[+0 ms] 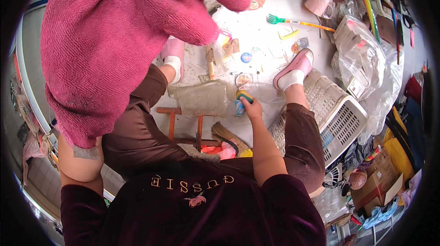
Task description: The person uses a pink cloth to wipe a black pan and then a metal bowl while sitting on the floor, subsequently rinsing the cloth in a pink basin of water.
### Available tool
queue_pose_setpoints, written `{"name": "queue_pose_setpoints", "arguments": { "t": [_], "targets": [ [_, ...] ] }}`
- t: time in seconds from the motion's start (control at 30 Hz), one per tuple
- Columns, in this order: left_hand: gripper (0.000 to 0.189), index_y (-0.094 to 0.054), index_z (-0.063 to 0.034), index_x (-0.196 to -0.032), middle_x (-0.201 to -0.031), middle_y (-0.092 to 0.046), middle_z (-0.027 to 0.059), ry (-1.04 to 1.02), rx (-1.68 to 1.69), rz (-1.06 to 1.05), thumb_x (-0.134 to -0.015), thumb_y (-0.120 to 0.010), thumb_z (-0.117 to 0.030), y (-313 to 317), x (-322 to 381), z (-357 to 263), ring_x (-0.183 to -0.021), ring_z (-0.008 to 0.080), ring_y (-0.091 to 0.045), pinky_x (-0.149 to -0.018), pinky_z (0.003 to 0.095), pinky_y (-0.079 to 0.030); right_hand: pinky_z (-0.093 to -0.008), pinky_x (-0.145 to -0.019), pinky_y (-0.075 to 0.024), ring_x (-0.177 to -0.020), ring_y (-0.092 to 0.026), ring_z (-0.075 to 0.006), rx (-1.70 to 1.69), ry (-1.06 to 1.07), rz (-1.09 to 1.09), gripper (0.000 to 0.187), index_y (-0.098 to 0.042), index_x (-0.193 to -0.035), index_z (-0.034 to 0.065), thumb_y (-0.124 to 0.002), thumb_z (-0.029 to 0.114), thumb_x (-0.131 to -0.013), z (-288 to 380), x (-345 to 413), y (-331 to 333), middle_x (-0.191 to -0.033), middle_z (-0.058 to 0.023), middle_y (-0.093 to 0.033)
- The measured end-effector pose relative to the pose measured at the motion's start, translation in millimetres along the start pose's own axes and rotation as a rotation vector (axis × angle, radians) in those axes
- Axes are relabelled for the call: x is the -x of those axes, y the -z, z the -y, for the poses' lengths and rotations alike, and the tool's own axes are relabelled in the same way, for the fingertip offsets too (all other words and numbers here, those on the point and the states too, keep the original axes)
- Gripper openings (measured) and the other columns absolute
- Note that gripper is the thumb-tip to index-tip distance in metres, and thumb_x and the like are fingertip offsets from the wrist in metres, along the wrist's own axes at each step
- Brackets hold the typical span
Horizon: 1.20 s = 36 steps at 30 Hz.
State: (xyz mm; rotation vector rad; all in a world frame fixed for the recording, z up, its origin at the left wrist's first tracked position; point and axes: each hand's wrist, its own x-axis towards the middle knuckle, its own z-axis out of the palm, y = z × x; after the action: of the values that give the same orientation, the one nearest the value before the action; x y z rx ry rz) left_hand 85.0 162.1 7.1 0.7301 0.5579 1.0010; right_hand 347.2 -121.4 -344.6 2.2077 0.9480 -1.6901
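My left hand [137,15] is raised close to the camera at the upper left, covered by a thick pink terry-cloth glove. Its fingers look spread, with nothing visible between them; the top is cut off by the frame. Low over the floor, my right hand [253,107] grips a small yellow and green sponge [244,97] between thumb and fingers. A blue packet [239,108] lies just beside it. Left of the sponge is a cloudy plastic sheet or bag [206,98]. Beyond it a round printed lid or label [244,79] lies on the floor.
A white plastic basket [343,122] lies tilted by my right leg. Near my feet are a bundle of sticks [210,62], a green hand fork [275,19] and scraps. A straw brush [225,132] and an orange-red frame [172,122] are between my legs. Plastic bags [361,53] crowd the right.
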Motion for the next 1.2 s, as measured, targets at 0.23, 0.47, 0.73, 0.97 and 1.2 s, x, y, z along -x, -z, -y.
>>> {"name": "queue_pose_setpoints", "arguments": {
  "t": [0.23,0.47,0.73,0.97,1.2],
  "targets": [
    [0.041,-0.047,0.0011,-0.092,-0.082,-0.051,0.0163,-0.013,0.011,-0.008,-0.094,-0.028,-0.035,6,5,-3,-0.081,0.0260,-0.053,-0.063,0.0353,-0.046,-0.0468,-0.088,-0.0415,-0.112,-0.047,-0.0379,-0.056,-0.076,-0.555,0.088,-0.031,-0.133,0.0064,-0.068,0.050,-0.066,52,27,-15,-0.130,-0.0217,-0.040],
    [0.040,-0.047,0.0014,-0.094,-0.084,-0.050,0.0167,-0.036,0.039,0.023,-0.094,-0.028,-0.034,7,0,-17,-0.082,0.0260,-0.053,-0.064,0.0364,-0.046,-0.0398,-0.079,-0.0458,-0.090,-0.057,-0.0310,-0.066,0.039,-0.259,0.067,-0.045,-0.120,0.0097,-0.072,0.020,-0.060,50,4,-9,-0.103,-0.0145,-0.058],
    [0.040,-0.049,-0.0006,-0.104,-0.084,-0.054,0.0117,-0.201,0.043,-0.054,-0.095,-0.030,-0.034,17,9,-14,-0.073,0.0242,-0.052,-0.065,0.0329,-0.044,-0.0306,-0.078,-0.0463,-0.091,-0.055,-0.0166,-0.927,0.429,0.141,0.050,-0.049,-0.114,0.0122,-0.060,0.001,-0.066,124,85,139,-0.101,-0.0029,-0.055],
    [0.041,-0.044,0.0018,-0.116,-0.085,-0.054,0.0142,-0.222,0.266,0.010,-0.096,-0.028,-0.030,7,16,-19,-0.076,0.0310,-0.056,-0.068,0.0358,-0.046,-0.0297,-0.072,-0.0482,-0.083,-0.057,-0.0162,-1.052,0.650,-0.449,0.039,-0.051,-0.109,0.0051,-0.056,0.001,-0.070,98,187,236,-0.094,-0.0058,-0.056],
    [0.053,-0.053,-0.0051,-0.107,-0.075,-0.054,0.0089,-0.204,0.278,-0.045,-0.093,-0.028,-0.049,1,12,-18,-0.062,0.0291,-0.052,-0.057,0.0357,-0.041,-0.0288,-0.082,-0.0450,-0.093,-0.054,-0.0171,-0.931,0.819,-0.652,0.050,-0.047,-0.117,0.0070,-0.062,0.002,-0.069,89,274,240,-0.104,-0.0087,-0.054]
  ]
}}
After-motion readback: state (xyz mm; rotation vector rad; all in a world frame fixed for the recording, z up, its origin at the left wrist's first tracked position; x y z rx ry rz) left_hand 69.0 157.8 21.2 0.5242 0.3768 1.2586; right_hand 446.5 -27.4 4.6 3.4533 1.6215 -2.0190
